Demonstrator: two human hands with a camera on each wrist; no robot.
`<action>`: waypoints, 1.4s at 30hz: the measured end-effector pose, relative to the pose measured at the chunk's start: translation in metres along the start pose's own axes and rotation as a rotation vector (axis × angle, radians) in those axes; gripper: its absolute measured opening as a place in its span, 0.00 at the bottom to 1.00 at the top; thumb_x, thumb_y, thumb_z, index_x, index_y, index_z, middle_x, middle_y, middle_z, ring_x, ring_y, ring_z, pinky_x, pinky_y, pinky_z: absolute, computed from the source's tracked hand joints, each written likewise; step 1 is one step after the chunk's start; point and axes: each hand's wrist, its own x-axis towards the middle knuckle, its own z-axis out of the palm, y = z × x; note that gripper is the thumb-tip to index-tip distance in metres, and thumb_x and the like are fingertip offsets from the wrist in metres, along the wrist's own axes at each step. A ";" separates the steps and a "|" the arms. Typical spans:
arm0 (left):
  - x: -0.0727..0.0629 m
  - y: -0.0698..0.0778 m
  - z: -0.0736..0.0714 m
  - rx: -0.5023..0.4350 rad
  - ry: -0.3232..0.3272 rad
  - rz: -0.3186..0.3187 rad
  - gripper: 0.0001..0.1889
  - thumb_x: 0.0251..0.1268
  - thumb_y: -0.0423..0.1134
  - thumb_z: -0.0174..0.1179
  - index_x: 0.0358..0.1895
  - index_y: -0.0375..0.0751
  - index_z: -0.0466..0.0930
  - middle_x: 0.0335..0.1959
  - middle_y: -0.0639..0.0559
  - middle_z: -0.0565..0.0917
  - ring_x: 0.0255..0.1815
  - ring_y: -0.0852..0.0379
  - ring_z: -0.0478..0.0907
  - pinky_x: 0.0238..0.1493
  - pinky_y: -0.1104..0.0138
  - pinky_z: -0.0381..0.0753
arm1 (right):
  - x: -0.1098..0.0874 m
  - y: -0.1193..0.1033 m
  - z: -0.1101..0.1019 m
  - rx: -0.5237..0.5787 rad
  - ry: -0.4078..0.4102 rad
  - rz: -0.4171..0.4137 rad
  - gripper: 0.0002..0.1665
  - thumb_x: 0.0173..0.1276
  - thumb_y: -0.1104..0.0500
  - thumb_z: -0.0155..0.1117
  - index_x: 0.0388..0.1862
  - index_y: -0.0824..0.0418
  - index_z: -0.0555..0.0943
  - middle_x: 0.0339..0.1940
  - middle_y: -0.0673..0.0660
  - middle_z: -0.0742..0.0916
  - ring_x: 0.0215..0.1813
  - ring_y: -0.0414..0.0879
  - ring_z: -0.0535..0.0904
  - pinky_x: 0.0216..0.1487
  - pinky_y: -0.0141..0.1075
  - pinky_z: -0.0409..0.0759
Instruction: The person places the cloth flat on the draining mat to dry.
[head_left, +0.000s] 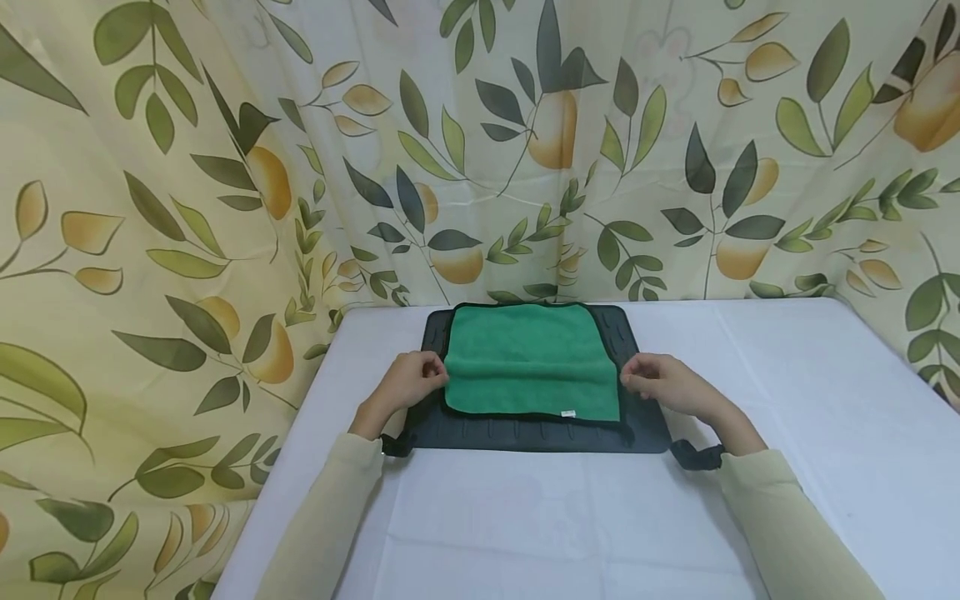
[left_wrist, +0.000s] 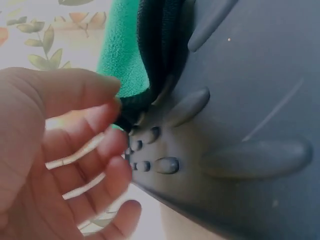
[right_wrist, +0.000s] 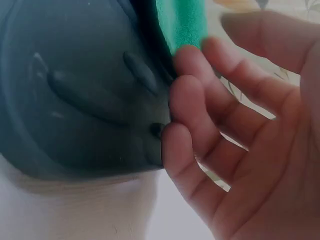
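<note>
A green cloth point(head_left: 532, 342) with black edging and a small white tag lies over a dark, ribbed tray-like mat point(head_left: 510, 435). A low crease runs across the cloth between the two hands. At its left edge my left hand point(head_left: 408, 382) pinches the black border with thumb and forefinger; in the left wrist view the cloth's edge point(left_wrist: 132, 102) meets these fingertips. My right hand point(head_left: 671, 383) is at the opposite edge. In the right wrist view its thumb stands apart from the forefinger, and its loosely bent fingers point(right_wrist: 187, 95) are against or just beside the cloth point(right_wrist: 182, 22).
White cloth covers the table point(head_left: 495, 525) under the mat. Behind and to the left hangs a curtain point(head_left: 480, 192) printed with leaves and fruit. Black straps point(head_left: 696, 456) circle both wrists, close to the mat's near corners.
</note>
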 end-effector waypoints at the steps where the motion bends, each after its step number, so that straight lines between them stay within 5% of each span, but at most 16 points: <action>1: -0.001 -0.001 0.000 0.009 -0.002 -0.019 0.06 0.70 0.40 0.65 0.33 0.45 0.84 0.23 0.54 0.78 0.25 0.58 0.71 0.29 0.66 0.69 | 0.000 0.001 0.001 -0.005 -0.025 -0.009 0.12 0.79 0.55 0.59 0.49 0.64 0.80 0.42 0.59 0.86 0.42 0.48 0.79 0.43 0.38 0.79; 7: -0.004 -0.004 0.003 0.062 -0.037 -0.132 0.12 0.69 0.47 0.65 0.30 0.44 0.83 0.23 0.54 0.78 0.25 0.57 0.73 0.27 0.68 0.70 | 0.000 -0.002 0.006 -0.040 -0.102 -0.023 0.09 0.75 0.56 0.63 0.42 0.62 0.81 0.34 0.54 0.86 0.36 0.44 0.77 0.37 0.35 0.77; 13: -0.005 -0.001 0.003 0.080 -0.081 -0.174 0.15 0.67 0.50 0.67 0.28 0.43 0.86 0.26 0.53 0.84 0.28 0.56 0.76 0.29 0.67 0.72 | -0.001 -0.007 0.011 -0.099 -0.160 -0.013 0.13 0.70 0.52 0.69 0.38 0.60 0.80 0.25 0.52 0.82 0.28 0.43 0.76 0.30 0.36 0.75; 22: -0.005 0.002 0.002 0.036 -0.178 -0.162 0.19 0.65 0.49 0.69 0.20 0.40 0.84 0.16 0.58 0.76 0.22 0.59 0.69 0.24 0.69 0.66 | -0.006 -0.021 0.018 -0.138 -0.272 0.010 0.15 0.59 0.60 0.75 0.39 0.62 0.78 0.22 0.51 0.80 0.26 0.43 0.73 0.28 0.35 0.73; 30: -0.006 0.003 -0.004 -0.021 -0.167 -0.165 0.19 0.67 0.48 0.67 0.21 0.40 0.85 0.15 0.58 0.73 0.20 0.60 0.65 0.24 0.68 0.64 | -0.002 -0.019 0.012 -0.216 -0.202 -0.063 0.05 0.62 0.64 0.67 0.38 0.58 0.84 0.34 0.49 0.86 0.37 0.43 0.78 0.40 0.38 0.78; 42: -0.010 0.007 -0.020 -0.196 -0.268 -0.156 0.20 0.68 0.45 0.66 0.24 0.31 0.85 0.16 0.56 0.76 0.20 0.59 0.70 0.27 0.68 0.68 | -0.012 -0.022 -0.008 -0.103 -0.253 -0.133 0.04 0.66 0.62 0.69 0.38 0.61 0.83 0.35 0.49 0.86 0.39 0.40 0.78 0.42 0.33 0.77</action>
